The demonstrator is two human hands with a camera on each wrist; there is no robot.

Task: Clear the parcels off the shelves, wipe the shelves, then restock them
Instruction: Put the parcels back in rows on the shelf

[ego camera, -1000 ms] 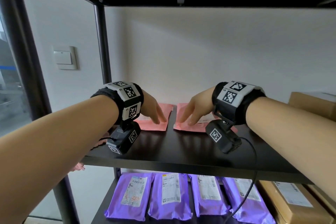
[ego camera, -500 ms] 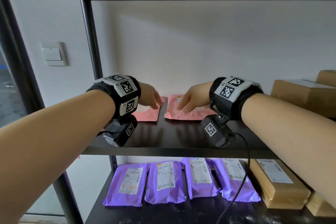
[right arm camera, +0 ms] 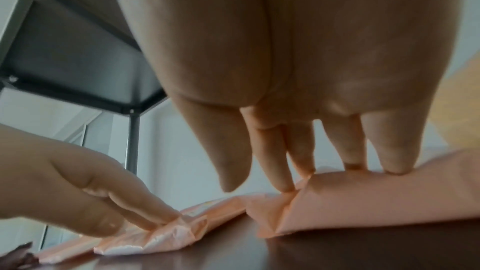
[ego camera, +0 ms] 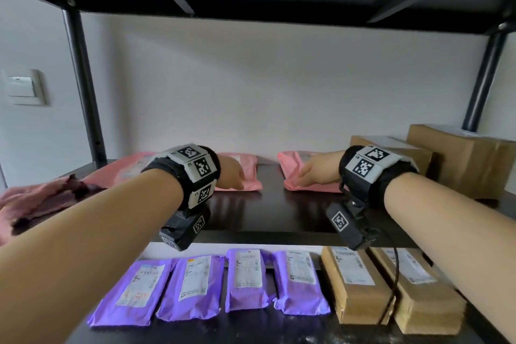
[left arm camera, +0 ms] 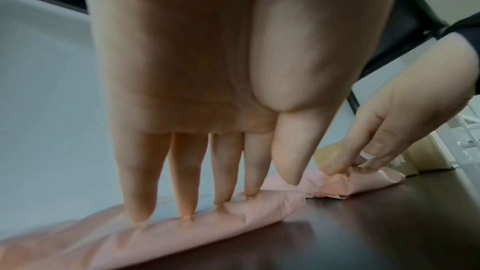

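On the dark middle shelf (ego camera: 279, 212) of the black rack, your two hands now sit farther apart than they did a second ago, and the two pink parcels under them have drawn apart too, leaving a wider strip of bare shelf between them. More of the shelf shows than before: two brown boxes (ego camera: 458, 159) stand at its right end, and a crumpled pink cloth (ego camera: 36, 198) lies at its left end. Below, four purple parcels (ego camera: 212, 285) lie in a row on the lower shelf, with two flat cardboard parcels (ego camera: 391, 282) just to their right.

Your left hand (ego camera: 230, 173) lies over the left pink parcel (ego camera: 245, 170). Its grip is spread, with straight fingers (left arm camera: 182, 182) pressing their tips into the parcel's top edge, the thumb beside them.

Your right hand (ego camera: 318, 170) rests on the right pink parcel (ego camera: 293, 173), also with a spread grip: the fingertips (right arm camera: 387, 155) press down on the parcel's near corner and top, and the thumb hangs just clear of it.

Both parcels lie flat on the shelf, near its back.
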